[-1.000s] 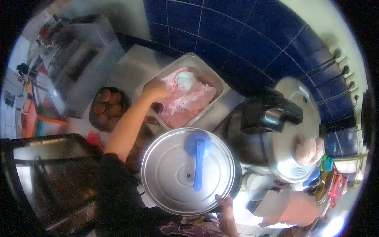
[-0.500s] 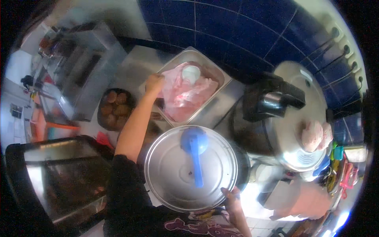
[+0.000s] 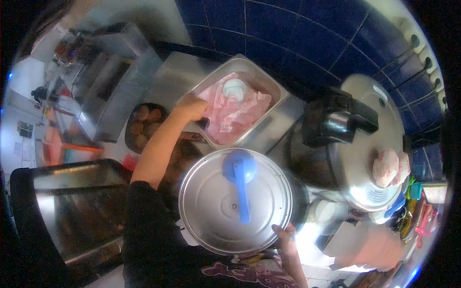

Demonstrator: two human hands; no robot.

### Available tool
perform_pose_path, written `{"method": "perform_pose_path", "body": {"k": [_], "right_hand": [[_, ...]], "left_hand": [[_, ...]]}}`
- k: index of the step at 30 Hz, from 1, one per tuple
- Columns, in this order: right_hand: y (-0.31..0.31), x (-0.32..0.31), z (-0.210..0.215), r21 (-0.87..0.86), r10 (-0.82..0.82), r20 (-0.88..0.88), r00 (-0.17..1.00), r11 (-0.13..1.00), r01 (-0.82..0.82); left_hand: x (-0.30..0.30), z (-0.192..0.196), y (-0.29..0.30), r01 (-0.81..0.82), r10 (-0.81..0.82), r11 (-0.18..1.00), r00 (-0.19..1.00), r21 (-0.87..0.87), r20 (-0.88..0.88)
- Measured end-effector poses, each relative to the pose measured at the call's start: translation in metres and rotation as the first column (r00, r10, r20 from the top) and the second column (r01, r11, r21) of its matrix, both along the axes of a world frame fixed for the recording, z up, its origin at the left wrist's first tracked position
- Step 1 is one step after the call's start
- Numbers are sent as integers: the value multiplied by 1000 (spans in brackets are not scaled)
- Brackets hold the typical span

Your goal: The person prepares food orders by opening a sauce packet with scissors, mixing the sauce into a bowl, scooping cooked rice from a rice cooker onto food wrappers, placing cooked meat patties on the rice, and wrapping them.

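Steel tray (image 3: 269, 81) of pink wrap, left hand (image 3: 192, 106) grip pinching rim, right hand (image 3: 287, 240) grip unclear

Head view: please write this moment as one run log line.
left hand: on rim of steel tray with pink meat | right hand: at edge of round lid | blue ladle: on lid

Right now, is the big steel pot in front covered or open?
Covered. The round steel lid lies flat over the pot, a blue ladle resting on top; the right hand touches the lid's near rim.
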State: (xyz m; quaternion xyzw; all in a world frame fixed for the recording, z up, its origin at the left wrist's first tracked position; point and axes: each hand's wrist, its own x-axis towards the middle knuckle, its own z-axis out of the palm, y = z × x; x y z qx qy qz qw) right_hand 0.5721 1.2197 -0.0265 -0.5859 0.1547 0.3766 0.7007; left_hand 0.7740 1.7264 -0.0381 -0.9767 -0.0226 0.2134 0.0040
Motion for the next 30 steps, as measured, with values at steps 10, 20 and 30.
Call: {"method": "perform_pose_path", "body": {"k": [10, 20, 30], "right_hand": [[7, 6, 8, -13, -19, -33, 999, 1000, 18], [-1, -1, -1, 1, 3, 14, 1000, 1000, -3], [1, -4, -5, 14, -55, -20, 998, 998, 55]], "left_hand": [[7, -18, 8, -30, 17, 984, 997, 173, 76], [-9, 7, 8, 235, -271, 948, 950, 215, 155], [-3, -6, 10, 134, -187, 940, 972, 313, 143]]}}
